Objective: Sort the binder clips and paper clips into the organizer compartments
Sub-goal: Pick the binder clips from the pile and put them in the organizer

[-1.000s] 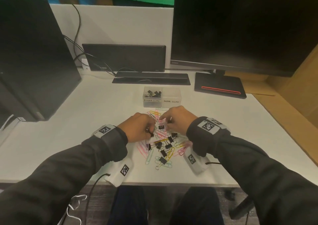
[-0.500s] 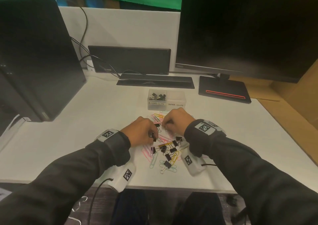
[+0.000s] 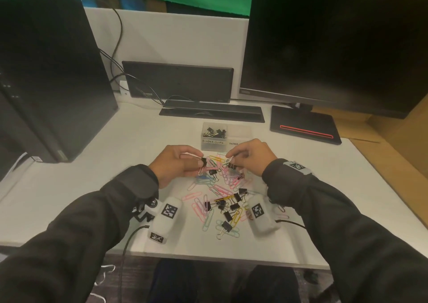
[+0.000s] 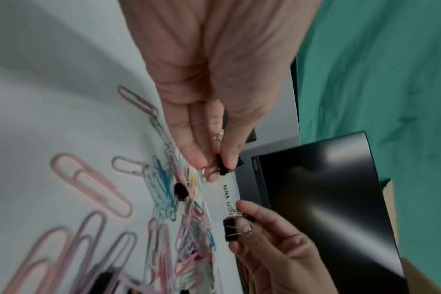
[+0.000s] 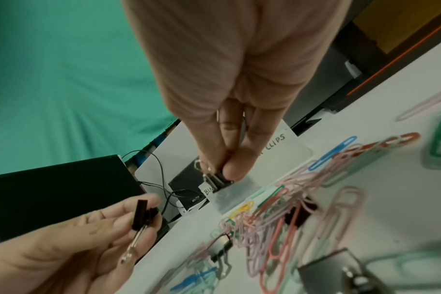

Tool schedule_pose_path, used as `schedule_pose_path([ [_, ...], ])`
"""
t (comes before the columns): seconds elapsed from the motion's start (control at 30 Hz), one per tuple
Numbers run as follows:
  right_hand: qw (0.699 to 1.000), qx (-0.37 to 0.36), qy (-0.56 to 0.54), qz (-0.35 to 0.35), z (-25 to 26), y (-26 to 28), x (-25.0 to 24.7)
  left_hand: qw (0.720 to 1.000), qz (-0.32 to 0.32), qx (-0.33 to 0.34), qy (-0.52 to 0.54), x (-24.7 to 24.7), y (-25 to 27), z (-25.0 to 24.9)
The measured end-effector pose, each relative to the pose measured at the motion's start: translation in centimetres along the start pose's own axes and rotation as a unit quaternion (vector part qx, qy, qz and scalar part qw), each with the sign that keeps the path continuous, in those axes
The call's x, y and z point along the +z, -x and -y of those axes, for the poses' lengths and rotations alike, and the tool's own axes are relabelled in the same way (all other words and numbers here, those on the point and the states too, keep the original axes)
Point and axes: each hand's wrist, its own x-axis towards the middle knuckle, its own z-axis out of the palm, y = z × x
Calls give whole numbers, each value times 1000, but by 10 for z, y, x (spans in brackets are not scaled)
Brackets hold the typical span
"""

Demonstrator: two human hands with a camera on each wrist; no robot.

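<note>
Hands: 2, both raised just above the pile; the left hand pinches 1 black binder clip between thumb and fingertips, and the right hand pinches a second binder clip the same way
Left grip: closed on its clip; in the head view the black body points toward the right hand, the wire handles trail back toward the palm, and the long axis runs roughly left to right
Right grip: closed on its clip by the wire handles; the black body hangs below the fingertips, pointing down toward the pile
Organizer: 1 clear box with 2 compartments, on the worktop just beyond the hands; the left one, labelled BINDER CLIPS, holds a small heap of black clips too tangled to count; the right one is labelled PAPER, with the right hand covering the rest of its label
Loose binder clips: about 9 black ones visible in the pile, pointing every which way
Paper clips: dozens, uncounted, in pink, blue, green, yellow and white, lying flat and criss-crossed between the wrists
Monitors: 2 dark screens, 1 at each side at the back
</note>
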Motion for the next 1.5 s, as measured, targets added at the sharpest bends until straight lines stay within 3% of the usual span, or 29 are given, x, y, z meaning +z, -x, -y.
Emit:
schedule_pose_path([
  [0.33,995,-1,48,-90,40,-65,2,997,-63,14,34,-9,-11,-20],
  [0.5,993,4,113,-32,49,-92,9,989,-139,37,-20,-2,-36,-41],
  [0.63,993,-2,106,-44,42,-89,6,974,-196,57,-95,-3,-68,-51],
  [0.77,993,-16,84,-84,23,-73,-8,943,-220,97,-232,11,-93,-61],
  [0.87,991,-25,94,-89,13,-48,-24,924,-200,106,-307,23,-109,-59],
  [1.0,980,-29,190,46,3,-8,-36,868,-157,106,-459,36,-116,-47],
  [1.1,962,-15,240,131,-8,10,-31,814,-220,192,-501,41,-91,-46],
  [1.17,957,-13,254,138,-15,15,-24,796,-184,229,-530,42,-68,-38],
  [1.3,963,-18,238,126,-22,18,-13,789,30,143,-597,44,-32,-11],
  [1.4,961,-13,250,121,-20,17,-11,787,64,128,-600,45,-30,-3],
  [1.5,962,-3,254,101,-20,18,-12,790,52,130,-597,46,-33,1],
])
